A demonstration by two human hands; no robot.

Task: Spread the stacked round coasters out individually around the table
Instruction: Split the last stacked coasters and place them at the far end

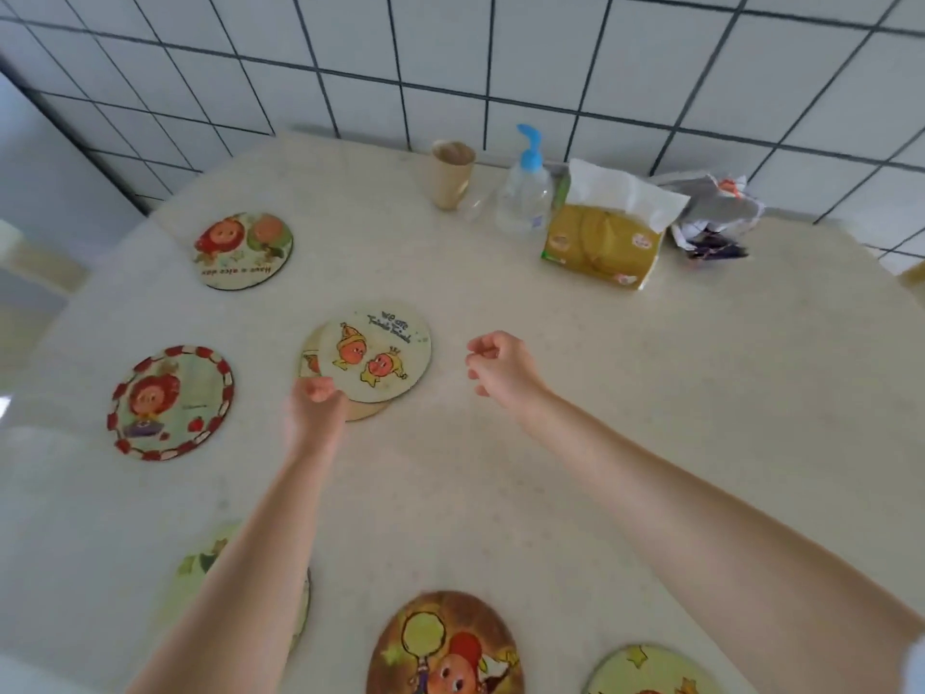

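A small stack of round coasters [373, 358] lies mid-table, its top one, with two orange star figures, shifted right off the one below [368, 410]. My left hand [314, 400], blurred and with curled fingers, sits at the stack's near-left edge; whether it grips a coaster is unclear. My right hand [498, 365] hovers to the right of the stack, fingers curled in with nothing in them. Single coasters lie apart: a far-left coaster [244, 250], a red-bordered coaster [170, 403], a green coaster [197, 578] partly under my left forearm, a brown coaster [445, 648], and a near-right coaster [650, 671].
Along the tiled wall stand a paper cup [450, 175], a pump bottle [525, 192], a yellow tissue pack [603, 242] and a crumpled wrapper [716, 217]. The cream table [650, 393] shows bare surface on its right half.
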